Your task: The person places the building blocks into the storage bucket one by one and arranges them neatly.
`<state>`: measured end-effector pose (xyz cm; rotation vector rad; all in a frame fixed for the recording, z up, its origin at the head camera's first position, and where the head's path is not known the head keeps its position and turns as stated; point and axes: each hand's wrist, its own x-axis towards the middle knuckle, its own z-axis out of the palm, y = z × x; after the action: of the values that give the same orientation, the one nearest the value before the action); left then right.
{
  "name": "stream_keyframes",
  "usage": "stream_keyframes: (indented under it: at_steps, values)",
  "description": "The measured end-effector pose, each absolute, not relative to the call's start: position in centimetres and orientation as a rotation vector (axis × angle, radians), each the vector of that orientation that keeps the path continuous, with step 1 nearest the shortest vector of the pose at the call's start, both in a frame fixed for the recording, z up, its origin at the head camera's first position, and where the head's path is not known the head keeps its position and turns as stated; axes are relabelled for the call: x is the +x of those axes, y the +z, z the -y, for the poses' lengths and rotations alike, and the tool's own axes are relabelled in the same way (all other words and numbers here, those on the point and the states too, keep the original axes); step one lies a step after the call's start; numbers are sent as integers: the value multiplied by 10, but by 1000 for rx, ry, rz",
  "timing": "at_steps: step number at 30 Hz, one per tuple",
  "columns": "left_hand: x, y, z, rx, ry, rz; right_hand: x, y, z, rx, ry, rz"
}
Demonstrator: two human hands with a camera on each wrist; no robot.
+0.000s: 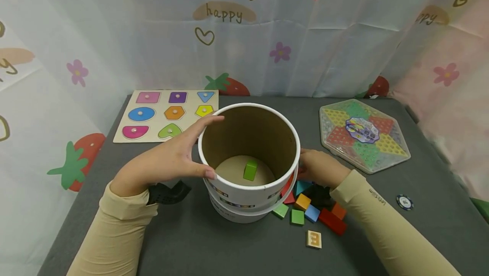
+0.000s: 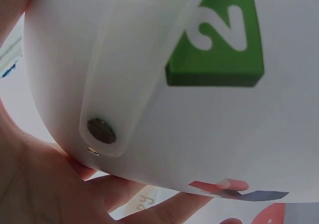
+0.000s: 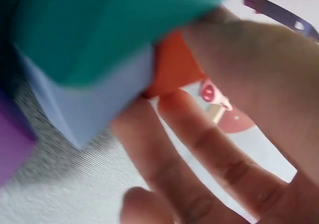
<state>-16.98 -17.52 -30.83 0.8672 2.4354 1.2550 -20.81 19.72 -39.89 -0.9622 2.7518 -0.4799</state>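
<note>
A white bucket [image 1: 233, 195] stands in the middle of the table, with one green block [image 1: 250, 170] on its floor. My left hand [image 1: 164, 161] holds the bucket's left side, thumb at the near rim and fingers spread round the far side. On the bucket's right, my right hand [image 1: 321, 167] reaches in among loose blocks. The right wrist view shows its thumb and fingers pinching an orange-red block [image 3: 174, 67]. A blurred teal block [image 3: 114, 30] and a pale blue block [image 3: 99, 107] lie close by; a purple block [image 3: 12, 134] is at that view's edge.
Several coloured blocks, including a red one [image 1: 332, 221], and a letter tile [image 1: 314, 239] lie right of the bucket. A shape puzzle board [image 1: 158, 129] is behind left. A Chinese checkers box [image 1: 363, 153] and a poker chip [image 1: 404, 202] lie on the right.
</note>
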Motion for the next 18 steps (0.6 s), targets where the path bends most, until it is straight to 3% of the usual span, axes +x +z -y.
stream_keyframes:
  at_steps: [10,18]
  values:
    - [-168,-308,176,852,1250,-2437,-210,-401,-201,-913,-531,-2788]
    - [-170,-310,177,857,1313,-2378,-204,-360,-202,-756,-724,-3010]
